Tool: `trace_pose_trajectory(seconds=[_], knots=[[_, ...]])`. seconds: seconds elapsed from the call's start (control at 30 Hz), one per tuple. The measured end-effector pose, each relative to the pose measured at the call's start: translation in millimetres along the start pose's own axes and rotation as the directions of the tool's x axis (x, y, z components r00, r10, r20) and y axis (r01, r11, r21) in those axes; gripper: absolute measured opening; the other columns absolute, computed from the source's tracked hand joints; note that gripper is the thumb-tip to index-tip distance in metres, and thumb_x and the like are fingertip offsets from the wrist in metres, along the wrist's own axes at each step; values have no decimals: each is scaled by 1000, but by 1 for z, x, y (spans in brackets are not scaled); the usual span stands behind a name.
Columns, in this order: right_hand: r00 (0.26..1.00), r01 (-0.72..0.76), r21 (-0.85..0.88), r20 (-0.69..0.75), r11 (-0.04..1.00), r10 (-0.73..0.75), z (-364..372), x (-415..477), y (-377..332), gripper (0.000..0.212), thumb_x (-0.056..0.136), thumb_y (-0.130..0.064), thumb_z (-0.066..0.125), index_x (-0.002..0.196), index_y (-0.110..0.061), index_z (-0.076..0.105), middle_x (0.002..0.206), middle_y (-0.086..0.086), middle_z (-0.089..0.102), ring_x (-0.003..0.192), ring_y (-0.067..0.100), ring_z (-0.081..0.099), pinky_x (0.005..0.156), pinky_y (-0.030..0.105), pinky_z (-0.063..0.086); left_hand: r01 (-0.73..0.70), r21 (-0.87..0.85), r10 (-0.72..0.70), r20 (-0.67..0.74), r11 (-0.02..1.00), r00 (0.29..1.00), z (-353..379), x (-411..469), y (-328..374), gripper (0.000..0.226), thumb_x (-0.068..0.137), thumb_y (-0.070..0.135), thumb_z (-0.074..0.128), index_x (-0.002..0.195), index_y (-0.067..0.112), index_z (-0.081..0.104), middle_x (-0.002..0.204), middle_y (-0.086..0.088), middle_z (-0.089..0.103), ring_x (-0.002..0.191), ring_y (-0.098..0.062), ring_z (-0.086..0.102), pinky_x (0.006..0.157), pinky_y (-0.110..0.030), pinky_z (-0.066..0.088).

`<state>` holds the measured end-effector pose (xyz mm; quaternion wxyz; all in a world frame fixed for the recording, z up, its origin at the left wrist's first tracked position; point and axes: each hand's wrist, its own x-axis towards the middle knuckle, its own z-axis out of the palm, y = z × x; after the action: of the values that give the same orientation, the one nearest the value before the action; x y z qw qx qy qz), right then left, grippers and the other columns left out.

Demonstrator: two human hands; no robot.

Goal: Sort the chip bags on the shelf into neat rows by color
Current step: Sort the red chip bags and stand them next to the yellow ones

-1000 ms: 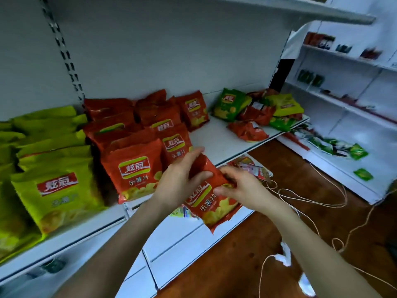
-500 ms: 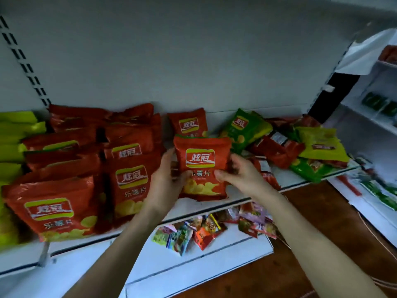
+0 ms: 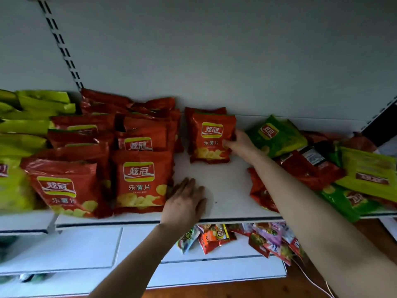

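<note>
A red chip bag [image 3: 209,140] stands upright near the back of the white shelf [image 3: 227,190], with another red bag right behind it. My right hand [image 3: 238,145] grips its right edge. My left hand [image 3: 184,201] lies flat on the bare shelf near the front edge, beside a front red bag [image 3: 139,181] of the red rows. Yellow-green bags [image 3: 23,130] stand in rows at the far left. An unsorted heap of green bag [image 3: 276,134], red bags [image 3: 311,166] and yellow bags [image 3: 367,171] lies at the right.
Small mixed snack packets [image 3: 236,237] lie on the lower shelf under the front edge. A slotted upright rail [image 3: 62,46] runs up the back panel. Wooden floor with a white cable [image 3: 311,280] shows at the bottom right.
The red bag went from both hands at the shelf front back to the rear of the shelf. My left hand let go and dropped flat onto the shelf; my right still holds the bag.
</note>
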<state>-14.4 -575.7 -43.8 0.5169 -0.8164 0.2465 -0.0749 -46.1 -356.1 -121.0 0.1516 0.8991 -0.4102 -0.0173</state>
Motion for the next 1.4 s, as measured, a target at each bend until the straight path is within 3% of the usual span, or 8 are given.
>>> trace_pose_trajectory(seconds=[0.37,0.7,0.87,0.93,1.07,1.2,1.3,1.4], knots=[[999,20,-167,-46,986,-28,24,2,-11,49,90,-21,58,132,-7,38,134,12,48,122,27,48,93,33,42,-50,62,52,-28,997,998,-2,-1,-1,40,85,32,41,94,10,73,103,-20,69,98,-38,66,72,-46,57],[980,129,-600,-46,790,-196,-93,-102,40,36,90,-27,58,119,-6,56,118,10,61,109,25,57,85,26,41,-79,225,110,-131,971,985,3,5,9,40,80,24,39,78,2,72,84,-22,68,78,-39,68,55,-44,57],[983,166,-630,43,759,-179,-97,-120,75,45,86,-30,63,125,-10,53,120,11,61,110,25,58,92,32,43,121,-199,-147,-119,973,982,-1,18,62,28,94,14,54,114,-3,63,114,-25,62,102,-41,60,83,-40,49],[976,203,-473,33,857,-213,-101,-126,71,43,85,-22,65,125,-8,54,119,12,62,108,25,59,93,33,44,226,-511,-292,-52,829,955,-8,23,96,44,94,30,55,128,2,54,114,-18,62,102,-33,60,82,-32,46],[937,345,-291,170,892,-306,-112,-144,68,46,82,-22,68,125,-10,54,125,7,57,113,17,54,98,29,43,363,-923,-399,286,131,871,-20,35,147,38,91,29,59,123,12,47,100,-10,64,82,-22,66,63,-30,58],[944,322,-484,102,814,-313,-156,-124,83,46,89,-36,57,126,-11,52,126,6,57,115,19,53,95,31,44,269,-938,-518,122,219,846,-11,38,158,26,91,15,60,113,19,48,103,-10,62,83,-21,63,71,-34,55],[979,105,-829,-12,550,-205,-179,-97,101,63,83,-55,55,131,-15,45,131,10,52,117,30,49,94,39,45,241,-963,-590,127,117,797,-8,38,160,27,91,19,60,114,26,49,105,-9,63,86,-24,65,80,-43,54],[989,117,-865,58,488,-134,-174,-91,111,56,85,-46,58,130,-17,44,131,9,51,118,31,47,93,38,42,227,-974,-622,166,19,765,-5,38,165,25,92,22,59,111,35,49,110,-7,62,93,-30,65,84,-51,53]])
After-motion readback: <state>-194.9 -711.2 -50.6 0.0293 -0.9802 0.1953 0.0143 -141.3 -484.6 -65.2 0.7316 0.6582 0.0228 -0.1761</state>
